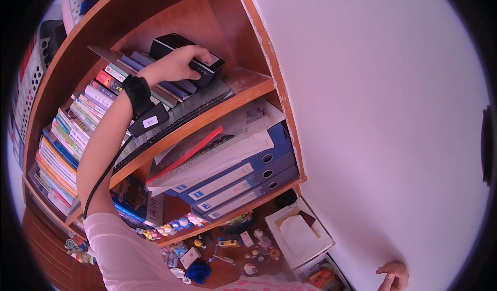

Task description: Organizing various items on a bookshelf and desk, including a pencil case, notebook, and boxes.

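My left hand [180, 64] reaches into the upper compartment of a wooden bookcase and grips the near end of a black box [167, 42] with pale lettering. Thumb and fingers lie over its edges; the box still stands on the shelf. Beside it dark blue books [174, 89] lean against a row of upright books [97, 93]. A black band with a small module [149, 121] and a cable sits on the left wrist. My right hand [394, 276] is at the lower right near the white wall, fingers curled, with no object visible in it; part is cut off by the picture's edge.
Blue binders [233, 182] and a clear folder with a red strip [190, 151] lie one shelf below. Small figurines [171, 229] line the edge beneath. Lower down are a yellow toy [229, 243], trinkets and a white box [299, 232]. The wall [369, 97] borders the bookcase.
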Demonstrator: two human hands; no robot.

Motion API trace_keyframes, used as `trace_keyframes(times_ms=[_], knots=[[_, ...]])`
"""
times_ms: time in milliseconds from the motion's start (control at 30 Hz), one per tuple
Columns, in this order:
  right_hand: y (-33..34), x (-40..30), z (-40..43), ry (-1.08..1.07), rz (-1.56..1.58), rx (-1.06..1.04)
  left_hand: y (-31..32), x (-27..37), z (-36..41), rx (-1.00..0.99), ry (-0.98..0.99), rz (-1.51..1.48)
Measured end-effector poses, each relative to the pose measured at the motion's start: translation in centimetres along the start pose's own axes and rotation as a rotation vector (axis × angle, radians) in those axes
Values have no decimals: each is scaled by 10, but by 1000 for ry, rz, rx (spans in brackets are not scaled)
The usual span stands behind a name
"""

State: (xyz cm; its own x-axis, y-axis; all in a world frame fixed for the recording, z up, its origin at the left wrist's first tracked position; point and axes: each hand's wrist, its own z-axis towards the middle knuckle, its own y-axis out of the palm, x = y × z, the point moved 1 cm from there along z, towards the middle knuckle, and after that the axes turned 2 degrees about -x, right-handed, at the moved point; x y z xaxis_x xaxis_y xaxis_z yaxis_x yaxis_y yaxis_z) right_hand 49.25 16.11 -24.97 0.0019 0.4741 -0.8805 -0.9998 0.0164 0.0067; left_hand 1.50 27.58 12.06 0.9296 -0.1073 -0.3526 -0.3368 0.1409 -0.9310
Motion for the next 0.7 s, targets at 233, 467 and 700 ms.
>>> trace_keyframes(times_ms=[233, 467, 700], knots=[[-2, 0, 5, -3, 21, 14, -9, 27, 59, -480, 21, -312], [-4, -7, 15, -3, 18, 23, 18, 11, 109, -614, -205, -131], [-1, -8, 28, -8, 26, 11, 35, -23, 148, -710, -44, 56]])
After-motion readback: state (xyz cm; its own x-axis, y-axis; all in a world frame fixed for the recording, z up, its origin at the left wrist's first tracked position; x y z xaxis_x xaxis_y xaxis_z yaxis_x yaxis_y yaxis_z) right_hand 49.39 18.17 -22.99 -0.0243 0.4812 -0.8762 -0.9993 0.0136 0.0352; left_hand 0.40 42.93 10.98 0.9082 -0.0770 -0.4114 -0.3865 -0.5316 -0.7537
